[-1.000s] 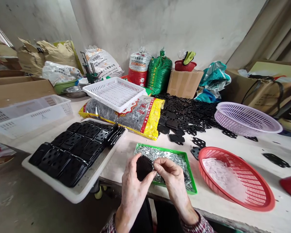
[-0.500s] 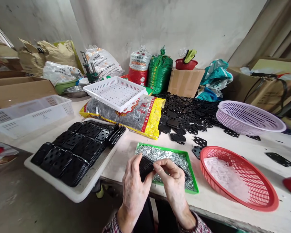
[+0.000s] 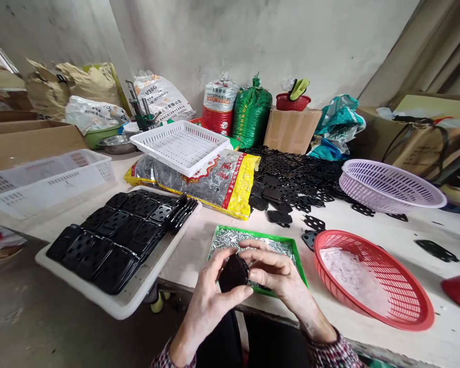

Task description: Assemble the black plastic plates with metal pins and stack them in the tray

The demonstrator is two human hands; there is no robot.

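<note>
Both my hands are raised over a green tray of small silvery metal pins. My left hand and my right hand pinch a small black plastic plate between their fingers, and the fingers hide part of it. To the left, a white tray carries rows of black perforated plates. A red basket of white translucent pieces lies to the right of my right hand.
Behind the green tray, a heap of black plates lies beside a yellow sack. A white slotted tray, a pink basket and a clear crate stand on the table. Bags and cartons line the wall.
My hands have drawn closer together and turned the black plate, and they now cover more of the green tray. The other objects keep their places.
</note>
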